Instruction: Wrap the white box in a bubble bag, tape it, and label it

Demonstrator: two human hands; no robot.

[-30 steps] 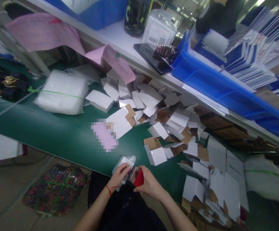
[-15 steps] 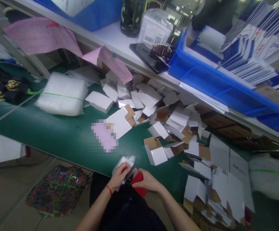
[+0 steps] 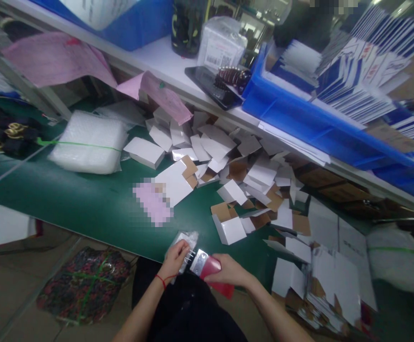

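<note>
At the table's near edge, my left hand (image 3: 177, 255) has its fingers pinched on a clear plastic bag (image 3: 189, 238). What lies inside the bag I cannot make out. My right hand (image 3: 228, 270) is wrapped round a red tape dispenser (image 3: 213, 267) with a shiny metal end. That end faces my left hand, and thin bright streaks show in the small gap between them, like light on clear tape. Beyond both hands, a white box (image 3: 231, 231) stands with its brown flaps raised.
Several small white cartons (image 3: 221, 142) are heaped across the green table (image 3: 96, 202). A bundle of bubble-wrap bags (image 3: 87, 142) lies at the left. Blue bins (image 3: 299, 111) stand on the shelf above. A strapped dark bundle (image 3: 85, 285) is on the floor.
My right hand and the red tape dispenser have moved to the right, away from my left hand, and the metal end now shows broadly. My left hand keeps its place at the bag.
</note>
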